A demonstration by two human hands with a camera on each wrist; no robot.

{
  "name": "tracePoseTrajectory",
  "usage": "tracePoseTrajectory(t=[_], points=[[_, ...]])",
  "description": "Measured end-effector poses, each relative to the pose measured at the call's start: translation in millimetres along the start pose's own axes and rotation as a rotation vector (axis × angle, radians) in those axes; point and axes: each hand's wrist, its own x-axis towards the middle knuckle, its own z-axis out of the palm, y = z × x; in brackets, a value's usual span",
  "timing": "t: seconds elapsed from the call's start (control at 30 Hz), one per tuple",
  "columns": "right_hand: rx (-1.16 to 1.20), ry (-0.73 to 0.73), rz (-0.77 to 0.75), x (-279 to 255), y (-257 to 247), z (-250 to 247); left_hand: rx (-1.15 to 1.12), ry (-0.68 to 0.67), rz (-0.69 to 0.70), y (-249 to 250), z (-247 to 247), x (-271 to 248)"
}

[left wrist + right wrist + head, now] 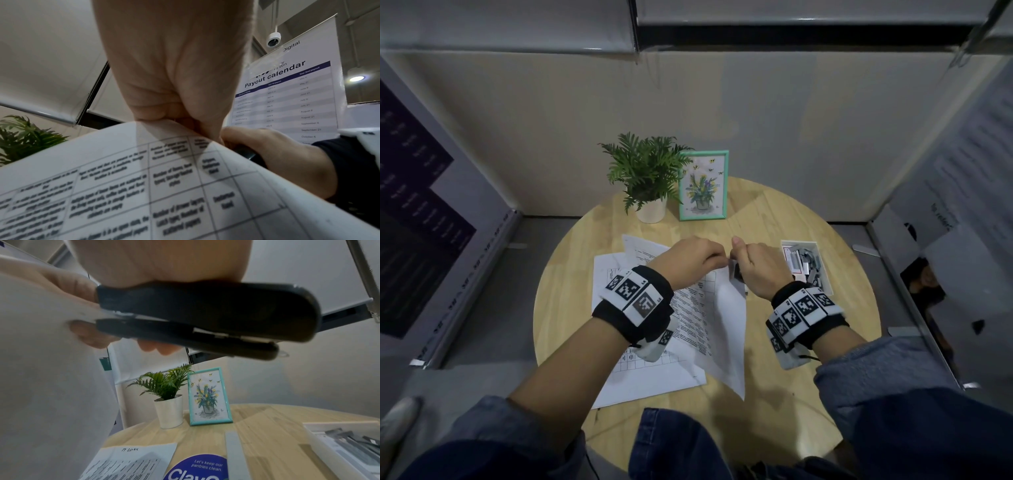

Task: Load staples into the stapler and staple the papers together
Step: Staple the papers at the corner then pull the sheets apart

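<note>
In the right hand (pixel 756 265), stapler (pixel 205 313) bites papers (pixel 722 308).

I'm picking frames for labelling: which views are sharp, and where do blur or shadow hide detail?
Head view: dim, edges bowed by the wide lens, but the papers and staple box read clearly. Left wrist: left hand soft, table text smeared, a shadow across the sheet. Right wrist: stapler dark and blurred; plant and framed picture sharper.

Matt black stapler (pixel 205 313), seemingly plastic; thin white papers (pixel 709 318); pale smooth wooden table (pixel 791 342).
</note>
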Motion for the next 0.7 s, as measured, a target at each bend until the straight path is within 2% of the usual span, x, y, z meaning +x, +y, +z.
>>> tracePoseTrajectory(t=[0.1, 0.2, 0.37, 0.47, 0.53, 0.7], points=[[0.015, 0.009, 0.014, -1, 0, 4, 0.005, -0.023, 0.006, -3, 1, 0], [0.181, -0.017, 0.093, 1, 2, 7, -0.027, -0.013, -0.009, -11, 2, -2], [0.542, -0.066, 0.433, 14, 11, 3, -0.125, 0.126, -0.108, -39, -2, -11], [0.688, -0.242, 0.648, 18, 20, 14, -0.177, 0.224, -0.143, -57, -3, -19], [0.660, -0.352, 0.665, 25, 27, 31, -0.202, 0.284, -0.136, -67, -5, -23], [0.296, -0.316, 0.559, 50, 12, 71, -0.250, 0.382, -0.144, -86, -10, -34]])
